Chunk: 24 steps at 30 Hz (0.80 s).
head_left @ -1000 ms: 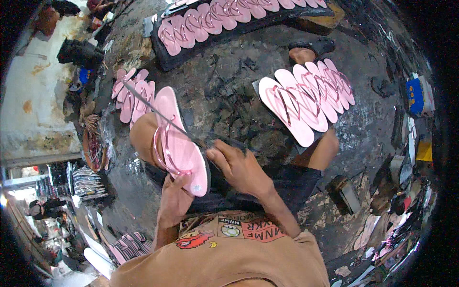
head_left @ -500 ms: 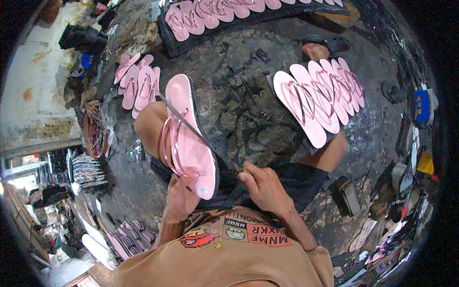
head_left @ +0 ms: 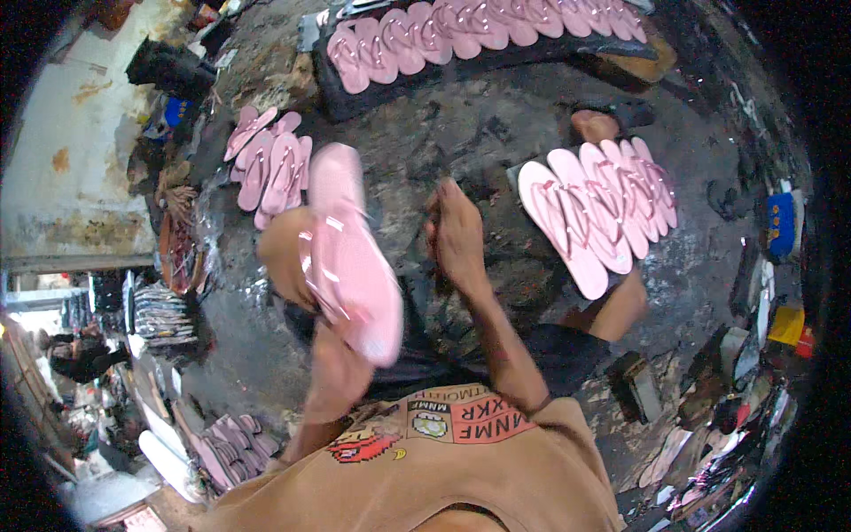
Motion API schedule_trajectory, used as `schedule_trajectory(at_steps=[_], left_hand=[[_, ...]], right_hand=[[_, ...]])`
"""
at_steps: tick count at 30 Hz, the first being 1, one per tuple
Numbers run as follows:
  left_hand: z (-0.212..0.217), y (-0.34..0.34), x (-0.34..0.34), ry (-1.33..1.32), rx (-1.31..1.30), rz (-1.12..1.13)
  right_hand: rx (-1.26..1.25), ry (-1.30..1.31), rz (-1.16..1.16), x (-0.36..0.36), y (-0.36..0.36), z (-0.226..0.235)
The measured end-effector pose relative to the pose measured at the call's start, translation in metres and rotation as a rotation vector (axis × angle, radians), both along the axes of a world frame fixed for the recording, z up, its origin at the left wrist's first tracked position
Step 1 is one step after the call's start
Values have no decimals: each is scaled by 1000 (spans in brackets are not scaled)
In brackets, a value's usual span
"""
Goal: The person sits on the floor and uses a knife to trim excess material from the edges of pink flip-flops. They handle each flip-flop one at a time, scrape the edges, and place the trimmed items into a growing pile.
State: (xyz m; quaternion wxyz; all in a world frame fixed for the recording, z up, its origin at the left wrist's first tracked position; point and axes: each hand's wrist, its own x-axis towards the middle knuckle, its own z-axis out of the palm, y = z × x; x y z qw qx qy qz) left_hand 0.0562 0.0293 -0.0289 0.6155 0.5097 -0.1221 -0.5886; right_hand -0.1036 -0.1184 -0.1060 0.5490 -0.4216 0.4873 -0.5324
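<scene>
Pink sandal (head_left: 350, 257), heel end clasped in left hand (head_left: 341, 372); right hand (head_left: 456, 235) apart, fingers loosely extended, holding nothing.

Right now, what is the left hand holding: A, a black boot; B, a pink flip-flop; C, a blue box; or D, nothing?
B: the left hand grips the heel end of a pink flip-flop raised over the knee, while the right hand is beside it, holding nothing visible.
</scene>
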Motion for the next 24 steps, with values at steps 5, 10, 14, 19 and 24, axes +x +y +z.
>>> schedule_trajectory(at_steps=[5,10,14,19,24], left_hand=[[-34,-109,9,20,-310,-394],[-100,-99,-186,-324,32,-801],[-130,-121,-255,-222,214,-412],[-117,-170,-167,-358,45,-530],[-116,-193,-134,-771,220,-665]], right_hand=[[157,-260,-382,-118,145,54],[197,-319,-966,-212,199,47],[181,-203,-848,-182,187,36],[230,9,-638,-153,183,45],[399,170,-163,-124,152,4]])
